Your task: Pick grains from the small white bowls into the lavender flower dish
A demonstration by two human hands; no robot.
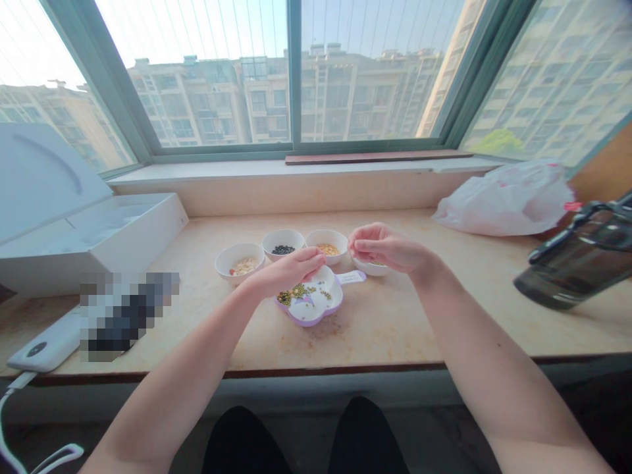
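Over a white flower-shaped dish (330, 304) with a lilac rim and a short handle, my left hand (293, 270) reaches in with its fingers stretched to the right. Green beans (297, 291) lie scattered in this dish, mostly on its left. My right hand (382, 247) hovers above a white bowl (374, 268) with some green beans in it, partly hidden by the hand. Its fingers are curled and pinched together; whatever they hold is too small to see. Beside them stand bowls with black beans (283, 250), yellow kernels (328, 249) and pale peanut-like pieces (243, 266).
An open white box (133, 230) stands at the left, with a white power bank (47, 345), its cable and a blurred dark object (131, 316) in front. At the right are a plastic bag (506, 197) and a dark pitcher-like container (573, 263). The table's front edge (336, 370) runs before my knees.
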